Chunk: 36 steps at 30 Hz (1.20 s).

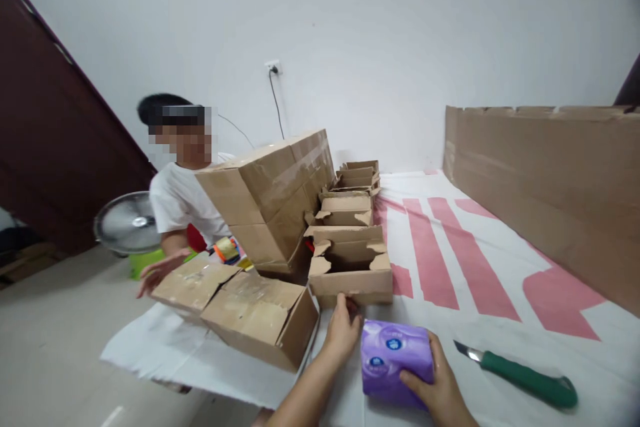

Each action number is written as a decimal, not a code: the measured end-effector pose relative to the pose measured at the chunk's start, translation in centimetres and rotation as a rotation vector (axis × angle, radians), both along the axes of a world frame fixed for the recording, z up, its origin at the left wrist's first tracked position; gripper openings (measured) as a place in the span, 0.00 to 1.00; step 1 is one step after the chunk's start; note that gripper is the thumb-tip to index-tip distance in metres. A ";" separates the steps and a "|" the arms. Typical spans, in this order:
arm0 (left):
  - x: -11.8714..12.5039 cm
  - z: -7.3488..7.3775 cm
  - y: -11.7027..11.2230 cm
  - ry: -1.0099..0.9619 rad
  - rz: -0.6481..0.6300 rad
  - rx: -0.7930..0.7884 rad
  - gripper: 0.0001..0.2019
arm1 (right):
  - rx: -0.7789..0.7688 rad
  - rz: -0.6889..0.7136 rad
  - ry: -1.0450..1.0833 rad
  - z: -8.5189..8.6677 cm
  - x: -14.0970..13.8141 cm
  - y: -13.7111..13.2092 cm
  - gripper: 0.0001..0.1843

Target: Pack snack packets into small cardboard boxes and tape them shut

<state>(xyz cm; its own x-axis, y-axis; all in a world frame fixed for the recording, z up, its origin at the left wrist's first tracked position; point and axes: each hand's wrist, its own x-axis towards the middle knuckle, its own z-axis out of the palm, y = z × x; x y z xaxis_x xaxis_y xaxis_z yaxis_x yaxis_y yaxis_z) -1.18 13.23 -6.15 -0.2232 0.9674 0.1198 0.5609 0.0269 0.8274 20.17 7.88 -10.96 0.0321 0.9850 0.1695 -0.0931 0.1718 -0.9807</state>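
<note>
Gripping right hand [443, 381]: closed around the purple pack [393, 360].
Purple pack: just right of the left hand [344, 328], nearer than the open box [353, 287].
Left hand: fingers at the box's near wall; cannot tell if pinching.

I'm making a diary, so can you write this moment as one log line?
left hand: at front of nearest open box | right hand: gripping purple pack | green-handled knife: on cloth, blade exposed

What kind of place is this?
It looks like a plain room, maybe used as a workroom: boxes and a knife are on a cloth-covered table.
</note>
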 end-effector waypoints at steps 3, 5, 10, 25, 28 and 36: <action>-0.6 0.3 2.8 -0.018 0.033 -0.018 0.15 | 0.015 0.029 -0.011 0.1 -0.1 -0.1 0.39; -1.0 0.5 4.8 -0.035 0.064 -0.036 0.15 | 0.004 0.043 -0.021 0.4 -0.1 -0.1 0.39; -1.0 0.9 8.6 -0.110 0.170 -0.082 0.17 | 0.001 0.027 -0.066 1.5 0.1 -0.1 0.38; 1.9 9.7 -3.7 0.406 -0.847 0.015 0.43 | 0.002 0.019 -0.107 0.4 0.1 0.2 0.42; 1.7 10.3 -2.1 0.685 -0.742 -0.067 0.39 | -0.024 0.004 -0.046 -0.1 0.0 0.6 0.40; -0.1 13.9 2.6 1.120 -0.215 -0.069 0.37 | -0.065 -0.040 -0.016 -0.5 0.1 1.0 0.30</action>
